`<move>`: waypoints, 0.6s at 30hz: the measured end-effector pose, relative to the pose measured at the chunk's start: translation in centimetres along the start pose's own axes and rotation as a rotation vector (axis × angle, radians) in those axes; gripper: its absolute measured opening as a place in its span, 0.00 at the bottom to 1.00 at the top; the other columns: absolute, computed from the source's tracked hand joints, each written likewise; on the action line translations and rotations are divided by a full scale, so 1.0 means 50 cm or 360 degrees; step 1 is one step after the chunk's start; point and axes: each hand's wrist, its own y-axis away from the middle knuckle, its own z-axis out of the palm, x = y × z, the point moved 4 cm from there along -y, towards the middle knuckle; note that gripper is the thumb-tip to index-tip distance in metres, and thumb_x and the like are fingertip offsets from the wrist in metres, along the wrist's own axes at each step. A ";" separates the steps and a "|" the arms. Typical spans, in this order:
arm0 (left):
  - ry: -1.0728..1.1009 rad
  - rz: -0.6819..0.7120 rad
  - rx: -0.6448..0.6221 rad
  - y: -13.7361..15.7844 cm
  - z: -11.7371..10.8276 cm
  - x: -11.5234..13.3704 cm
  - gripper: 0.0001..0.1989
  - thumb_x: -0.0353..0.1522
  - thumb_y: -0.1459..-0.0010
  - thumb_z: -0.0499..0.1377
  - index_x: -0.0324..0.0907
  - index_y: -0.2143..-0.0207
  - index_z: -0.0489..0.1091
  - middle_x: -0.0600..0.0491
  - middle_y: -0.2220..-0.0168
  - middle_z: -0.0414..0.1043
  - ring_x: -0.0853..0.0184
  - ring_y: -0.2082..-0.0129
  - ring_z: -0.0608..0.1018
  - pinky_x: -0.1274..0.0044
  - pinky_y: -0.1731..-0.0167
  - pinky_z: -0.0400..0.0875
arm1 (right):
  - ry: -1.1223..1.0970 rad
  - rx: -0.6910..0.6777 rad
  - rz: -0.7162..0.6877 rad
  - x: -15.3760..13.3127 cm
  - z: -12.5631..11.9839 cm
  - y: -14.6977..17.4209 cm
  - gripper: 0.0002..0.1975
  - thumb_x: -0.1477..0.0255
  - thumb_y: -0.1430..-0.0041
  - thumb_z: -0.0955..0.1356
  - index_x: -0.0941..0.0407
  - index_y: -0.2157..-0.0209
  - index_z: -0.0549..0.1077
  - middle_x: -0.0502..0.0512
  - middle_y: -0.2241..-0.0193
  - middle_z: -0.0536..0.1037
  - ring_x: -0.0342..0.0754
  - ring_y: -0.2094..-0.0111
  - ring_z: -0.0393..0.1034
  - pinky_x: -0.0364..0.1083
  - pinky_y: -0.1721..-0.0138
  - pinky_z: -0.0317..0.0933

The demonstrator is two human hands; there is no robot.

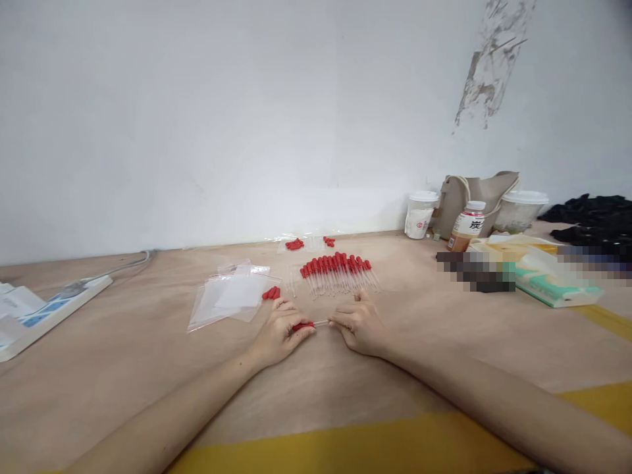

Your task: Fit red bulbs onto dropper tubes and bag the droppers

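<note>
My left hand is closed around a red rubber dropper bulb. From the bulb a thin clear tube runs to the right, its other end pinched in the fingertips of my right hand. Just beyond both hands lies a fanned row of droppers, red bulbs away from me and clear tubes toward me. A few loose red bulbs rest behind my left hand. Some loose clear tubes lie left of the row.
Clear plastic bags lie left; more bulbs sit near the wall. A power strip is far left. On the right stand a lidded cup, a bottle, a beige bag and a tissue pack.
</note>
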 end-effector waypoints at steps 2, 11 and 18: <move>0.0005 0.0013 0.0016 0.000 -0.002 0.000 0.08 0.34 0.44 0.54 0.42 0.70 0.70 0.55 0.77 0.71 0.68 0.71 0.70 0.71 0.61 0.58 | -0.0007 -0.0002 0.0014 -0.003 0.001 -0.003 0.10 0.77 0.47 0.61 0.56 0.75 0.73 0.48 0.80 0.72 0.37 0.80 0.54 0.46 0.66 0.39; -0.0047 0.0027 0.0005 -0.001 0.000 -0.001 0.08 0.35 0.43 0.53 0.42 0.70 0.70 0.55 0.76 0.71 0.68 0.71 0.70 0.72 0.63 0.59 | 0.0055 -0.0068 0.0028 -0.012 0.008 -0.011 0.10 0.78 0.48 0.61 0.58 0.78 0.71 0.49 0.82 0.71 0.38 0.80 0.54 0.45 0.68 0.39; -0.0397 0.0372 -0.0064 -0.007 -0.005 -0.017 0.08 0.34 0.41 0.52 0.45 0.66 0.70 0.55 0.74 0.73 0.69 0.70 0.70 0.67 0.52 0.52 | 0.0217 -0.0111 -0.0110 -0.006 0.000 -0.008 0.12 0.72 0.41 0.59 0.56 0.72 0.72 0.52 0.77 0.72 0.43 0.72 0.59 0.47 0.64 0.41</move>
